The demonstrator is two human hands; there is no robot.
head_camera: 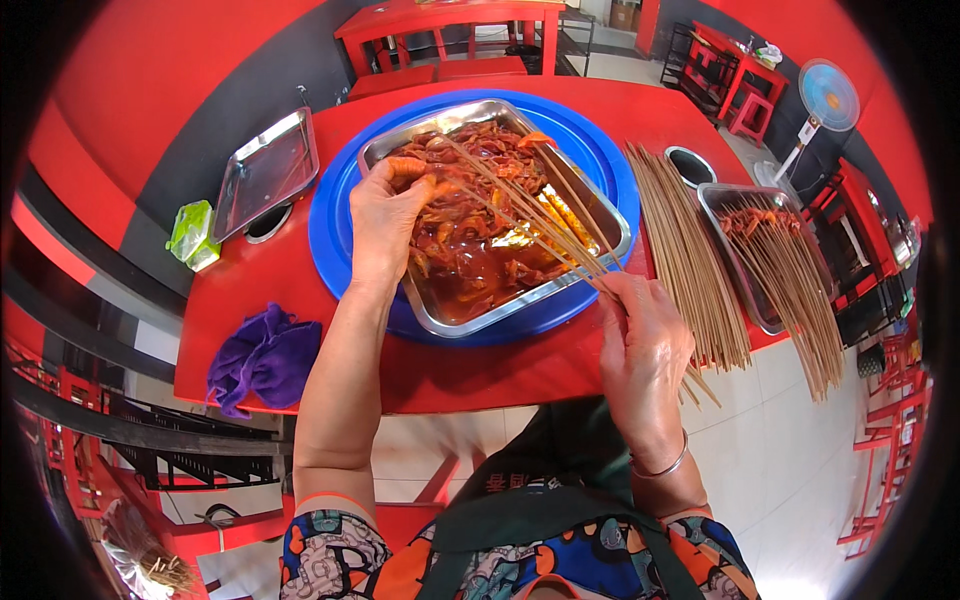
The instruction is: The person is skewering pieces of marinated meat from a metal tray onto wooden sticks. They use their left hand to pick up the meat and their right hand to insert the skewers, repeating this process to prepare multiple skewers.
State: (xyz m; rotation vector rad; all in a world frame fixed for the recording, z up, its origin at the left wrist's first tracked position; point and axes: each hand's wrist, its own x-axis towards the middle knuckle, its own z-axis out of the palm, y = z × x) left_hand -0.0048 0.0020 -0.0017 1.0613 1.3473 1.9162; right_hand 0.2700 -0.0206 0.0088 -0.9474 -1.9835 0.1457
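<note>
My right hand (641,345) grips several thin bamboo skewers (532,214) near the front right corner of a steel tray (480,330). The skewers fan out over the tray, and one bears an orange-red piece (536,139) at its far end. My left hand (386,217) is above the tray's left side, thumb and forefinger pinched on a reddish piece of marinated food (444,187) at a skewer tip; that spot is blurred. Red, sauce-coated slices (480,150) fill the back and left of the tray, with oily red liquid (472,274) at the front. Beneath is a round blue plastic tray (334,217).
Bare skewers (686,262) lie right of the blue tray. Beyond, loaded skewers (787,277) rest in another steel tray (769,322), handles overhanging the red table (465,382). Leftward are a purple cloth (266,360), a green packet (193,234) and a tilted steel tray (266,169).
</note>
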